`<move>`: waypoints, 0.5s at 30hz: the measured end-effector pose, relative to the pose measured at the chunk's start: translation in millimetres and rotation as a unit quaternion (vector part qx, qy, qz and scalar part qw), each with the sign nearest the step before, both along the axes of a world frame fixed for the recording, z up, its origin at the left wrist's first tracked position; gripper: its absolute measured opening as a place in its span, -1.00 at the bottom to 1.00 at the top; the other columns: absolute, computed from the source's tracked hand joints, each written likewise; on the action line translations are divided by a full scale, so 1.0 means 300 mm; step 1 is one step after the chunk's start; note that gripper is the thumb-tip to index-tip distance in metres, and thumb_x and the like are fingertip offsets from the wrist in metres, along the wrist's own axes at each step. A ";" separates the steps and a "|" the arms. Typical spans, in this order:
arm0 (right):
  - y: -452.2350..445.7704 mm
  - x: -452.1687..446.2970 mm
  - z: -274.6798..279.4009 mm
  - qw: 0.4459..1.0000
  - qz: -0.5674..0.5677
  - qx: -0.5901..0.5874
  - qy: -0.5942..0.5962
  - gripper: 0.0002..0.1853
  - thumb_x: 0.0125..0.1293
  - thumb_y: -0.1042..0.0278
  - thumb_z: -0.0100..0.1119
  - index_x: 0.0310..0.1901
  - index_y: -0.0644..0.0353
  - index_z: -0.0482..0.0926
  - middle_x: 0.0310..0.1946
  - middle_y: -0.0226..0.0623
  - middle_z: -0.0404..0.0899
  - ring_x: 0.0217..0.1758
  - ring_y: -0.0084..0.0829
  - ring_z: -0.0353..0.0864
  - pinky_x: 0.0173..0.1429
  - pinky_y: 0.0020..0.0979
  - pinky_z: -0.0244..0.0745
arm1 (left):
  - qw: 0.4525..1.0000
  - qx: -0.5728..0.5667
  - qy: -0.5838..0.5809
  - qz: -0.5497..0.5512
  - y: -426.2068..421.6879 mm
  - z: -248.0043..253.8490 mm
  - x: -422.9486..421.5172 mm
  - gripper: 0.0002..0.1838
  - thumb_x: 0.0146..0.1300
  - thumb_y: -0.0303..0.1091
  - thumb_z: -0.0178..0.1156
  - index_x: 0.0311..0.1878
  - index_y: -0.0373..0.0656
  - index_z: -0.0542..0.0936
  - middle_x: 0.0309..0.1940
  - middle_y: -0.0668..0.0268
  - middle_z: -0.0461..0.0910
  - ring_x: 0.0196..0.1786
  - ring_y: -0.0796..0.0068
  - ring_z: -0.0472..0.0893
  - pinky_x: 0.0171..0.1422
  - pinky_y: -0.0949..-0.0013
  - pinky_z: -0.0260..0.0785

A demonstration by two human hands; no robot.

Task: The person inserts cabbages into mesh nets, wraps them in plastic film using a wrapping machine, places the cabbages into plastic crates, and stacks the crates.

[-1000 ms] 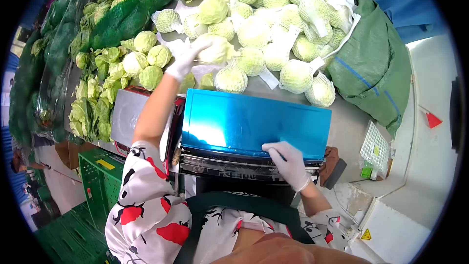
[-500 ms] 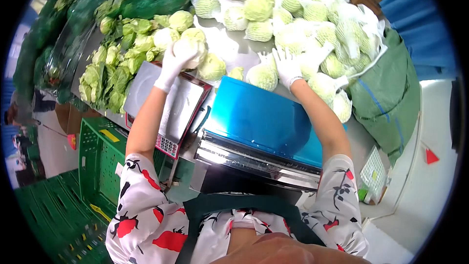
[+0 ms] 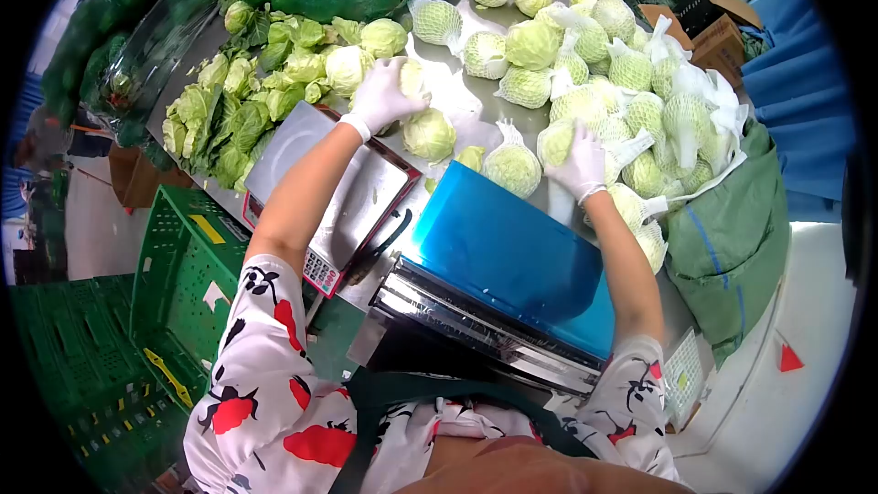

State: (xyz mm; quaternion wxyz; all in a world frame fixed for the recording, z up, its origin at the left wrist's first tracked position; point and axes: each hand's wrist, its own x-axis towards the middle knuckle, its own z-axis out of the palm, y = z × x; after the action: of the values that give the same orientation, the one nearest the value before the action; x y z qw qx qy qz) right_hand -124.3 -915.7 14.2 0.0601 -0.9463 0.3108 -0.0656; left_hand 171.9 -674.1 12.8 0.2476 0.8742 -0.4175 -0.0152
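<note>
Left hand (image 3: 382, 97) clamped on pale cabbage (image 3: 414, 80), at its two o'clock, beyond scale (image 3: 358, 190). Right hand (image 3: 581, 165) closed around second cabbage (image 3: 555, 143), at its ten o'clock, nearer to netted cabbages (image 3: 631, 69). Both look round, without clear long axis.

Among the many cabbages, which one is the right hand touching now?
The pale green cabbage at the left side of the right hand, beyond the blue cover. The hand cups it; the netted cabbage to its left is untouched.
</note>
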 end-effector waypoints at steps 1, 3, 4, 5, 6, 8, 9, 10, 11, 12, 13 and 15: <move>-0.007 0.002 0.019 0.998 -0.031 0.021 -0.042 0.17 -0.21 0.05 0.57 0.41 0.42 0.14 0.16 0.20 0.43 0.20 0.09 0.47 0.32 -0.08 0.40 | 1.000 -0.017 -0.013 -0.006 -0.023 0.015 -0.003 -0.08 -0.11 0.03 0.46 0.33 -0.20 0.41 0.15 -0.05 0.47 0.22 -0.04 0.50 0.29 0.11 0.41; -0.073 -0.010 0.022 0.976 -0.021 0.102 -0.189 0.07 -0.04 0.07 0.54 0.40 0.46 0.16 0.14 0.16 0.49 0.20 -0.08 0.53 0.29 -0.19 0.44 | 0.998 -0.048 -0.035 -0.020 -0.084 0.027 -0.020 -0.11 -0.14 0.00 0.46 0.29 -0.19 0.44 0.17 -0.06 0.47 0.22 -0.04 0.49 0.33 0.14 0.38; -0.101 -0.008 0.044 0.956 -0.027 0.175 -0.235 0.04 0.00 0.09 0.52 0.40 0.45 0.16 0.13 0.12 0.51 0.18 -0.13 0.55 0.26 -0.20 0.46 | 0.996 -0.072 -0.048 -0.025 -0.126 0.013 -0.033 -0.16 -0.15 -0.02 0.45 0.25 -0.17 0.48 0.18 -0.01 0.48 0.22 -0.01 0.49 0.34 0.16 0.37; -0.117 -0.014 0.061 0.927 -0.034 0.248 -0.279 0.01 0.04 0.11 0.51 0.40 0.45 0.16 0.12 0.09 0.53 0.16 -0.18 0.56 0.23 -0.21 0.47 | 0.995 -0.078 -0.037 -0.047 -0.166 -0.018 -0.033 -0.17 -0.14 -0.02 0.44 0.26 -0.17 0.48 0.18 0.00 0.48 0.22 0.00 0.49 0.33 0.14 0.38; -0.066 -0.005 0.169 0.839 -0.016 0.447 -0.311 -0.16 0.20 0.21 0.41 0.39 0.46 0.22 0.17 -0.01 0.53 0.19 -0.35 0.54 0.24 -0.32 0.47 | 0.994 -0.085 -0.026 -0.070 -0.209 -0.063 -0.024 -0.17 -0.13 -0.01 0.43 0.26 -0.16 0.48 0.17 0.02 0.48 0.23 0.01 0.49 0.32 0.12 0.39; 0.002 0.005 0.245 0.754 -0.005 0.565 -0.336 -0.25 0.23 0.28 0.37 0.36 0.45 0.27 0.17 -0.07 0.53 0.19 -0.37 0.54 0.24 -0.35 0.46 | 0.996 -0.038 -0.001 -0.081 -0.282 -0.078 -0.035 -0.19 -0.08 0.03 0.38 0.28 -0.14 0.49 0.23 0.04 0.47 0.26 0.01 0.48 0.34 0.12 0.38; 0.040 0.009 0.277 0.705 0.001 0.620 -0.345 -0.29 0.24 0.31 0.35 0.35 0.45 0.29 0.17 -0.10 0.53 0.18 -0.38 0.54 0.25 -0.36 0.46 | 0.997 -0.026 0.016 -0.074 -0.311 -0.097 -0.029 -0.19 -0.06 0.06 0.37 0.28 -0.13 0.49 0.25 0.04 0.46 0.27 0.00 0.48 0.35 0.12 0.37; 0.092 0.011 0.315 0.701 0.020 0.623 -0.346 -0.37 0.26 0.34 0.31 0.32 0.40 0.36 0.16 -0.13 0.54 0.18 -0.37 0.54 0.23 -0.38 0.47 | 0.997 -0.012 0.035 -0.066 -0.341 -0.140 -0.013 -0.19 -0.04 0.09 0.35 0.29 -0.12 0.49 0.27 0.04 0.45 0.28 -0.01 0.48 0.36 0.13 0.36; 0.149 0.010 0.349 0.687 0.010 0.643 -0.337 -0.38 0.28 0.39 0.30 0.33 0.36 0.35 0.16 -0.14 0.53 0.19 -0.35 0.54 0.25 -0.37 0.47 | 0.997 0.002 0.053 -0.058 -0.365 -0.163 0.009 -0.19 -0.02 0.11 0.34 0.30 -0.10 0.49 0.29 0.04 0.44 0.29 -0.01 0.48 0.37 0.13 0.36; 0.205 0.009 0.381 0.658 0.012 0.679 -0.325 -0.38 0.27 0.42 0.30 0.34 0.36 0.34 0.17 -0.13 0.53 0.20 -0.35 0.54 0.27 -0.37 0.46 | 0.994 0.032 0.089 -0.052 -0.373 -0.164 0.036 -0.22 0.07 0.17 0.27 0.33 -0.04 0.49 0.34 0.02 0.41 0.30 0.00 0.48 0.39 0.15 0.34; 0.251 0.011 0.398 0.626 0.014 0.714 -0.313 -0.38 0.27 0.45 0.30 0.35 0.36 0.33 0.17 -0.13 0.52 0.20 -0.35 0.54 0.29 -0.36 0.46 | 0.993 0.028 0.107 -0.052 -0.378 -0.183 0.071 -0.23 0.10 0.17 0.26 0.35 -0.03 0.47 0.35 0.02 0.40 0.31 0.01 0.48 0.39 0.15 0.34; 0.304 0.029 0.331 0.581 0.037 0.758 -0.295 -0.36 0.27 0.49 0.31 0.36 0.36 0.30 0.18 -0.13 0.52 0.22 -0.36 0.53 0.32 -0.36 0.44 | 0.988 0.020 0.140 -0.053 -0.360 -0.224 0.129 -0.24 0.15 0.16 0.22 0.38 0.00 0.44 0.38 0.01 0.38 0.32 0.03 0.48 0.40 0.17 0.33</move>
State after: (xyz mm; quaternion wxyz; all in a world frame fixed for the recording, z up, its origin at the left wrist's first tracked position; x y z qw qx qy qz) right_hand -115.6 -824.6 113.4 0.8457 -0.4969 0.1777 -0.0792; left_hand 210.6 -782.2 -54.5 0.2850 0.8446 -0.4243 -0.1591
